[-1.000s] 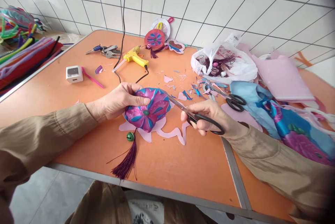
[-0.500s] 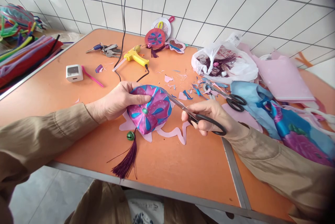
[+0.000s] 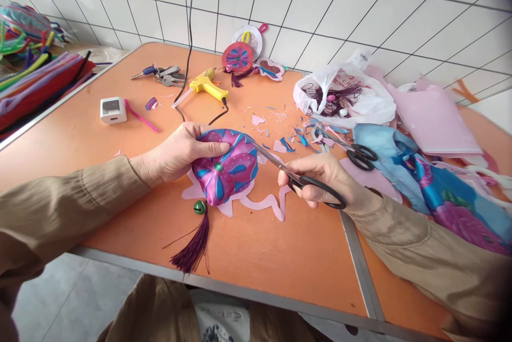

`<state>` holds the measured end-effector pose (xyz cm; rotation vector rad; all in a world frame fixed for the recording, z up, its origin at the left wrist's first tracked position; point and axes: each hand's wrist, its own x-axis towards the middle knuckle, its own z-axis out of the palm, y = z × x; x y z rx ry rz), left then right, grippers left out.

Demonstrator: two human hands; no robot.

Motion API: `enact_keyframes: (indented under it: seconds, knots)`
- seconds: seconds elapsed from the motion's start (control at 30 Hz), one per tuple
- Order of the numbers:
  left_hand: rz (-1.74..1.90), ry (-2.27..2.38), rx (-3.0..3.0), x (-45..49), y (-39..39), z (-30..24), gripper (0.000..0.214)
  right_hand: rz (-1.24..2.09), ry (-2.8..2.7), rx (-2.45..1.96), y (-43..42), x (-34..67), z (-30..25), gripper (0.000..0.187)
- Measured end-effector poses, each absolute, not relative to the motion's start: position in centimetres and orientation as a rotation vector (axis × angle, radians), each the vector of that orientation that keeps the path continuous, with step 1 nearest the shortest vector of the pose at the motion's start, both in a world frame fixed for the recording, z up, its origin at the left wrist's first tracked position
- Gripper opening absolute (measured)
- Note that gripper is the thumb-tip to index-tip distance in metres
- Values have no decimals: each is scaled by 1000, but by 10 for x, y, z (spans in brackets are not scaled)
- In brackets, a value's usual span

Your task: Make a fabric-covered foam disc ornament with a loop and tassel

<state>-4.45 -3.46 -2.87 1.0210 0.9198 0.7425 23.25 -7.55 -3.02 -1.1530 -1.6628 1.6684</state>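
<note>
Between thumb and fingers, my left hand (image 3: 186,151) grips a round pink and blue fabric ornament (image 3: 236,174) with a green bead at its middle. From its lower edge hang a green bell (image 3: 199,207) and a dark purple tassel (image 3: 192,246). My right hand (image 3: 325,177) is closed around black-handled scissors (image 3: 298,177); their blades look almost shut and their tips meet the ornament's upper right edge. Beneath the ornament lie wavy pink offcuts (image 3: 266,202).
Behind my hands are a yellow glue gun (image 3: 208,86), keys (image 3: 170,76), a white adapter (image 3: 113,110) and finished-looking ornaments (image 3: 237,58). To the right lie a second pair of scissors (image 3: 362,156), a plastic bag of tassels (image 3: 374,104) and blue fabric (image 3: 400,155). Small scraps (image 3: 280,145) litter the middle.
The ornament has turned or tilted slightly in my left hand, its right edge shifting a little left. The scissors have stayed nearly in place.
</note>
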Motion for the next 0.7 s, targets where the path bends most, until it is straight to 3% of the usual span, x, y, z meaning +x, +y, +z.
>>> enact_keyframes:
  seconds: [0.7]
  knots:
    - [729,868,1018,-49,-30,-31,28,1641,-1701,-1148,-76,235,-34,57]
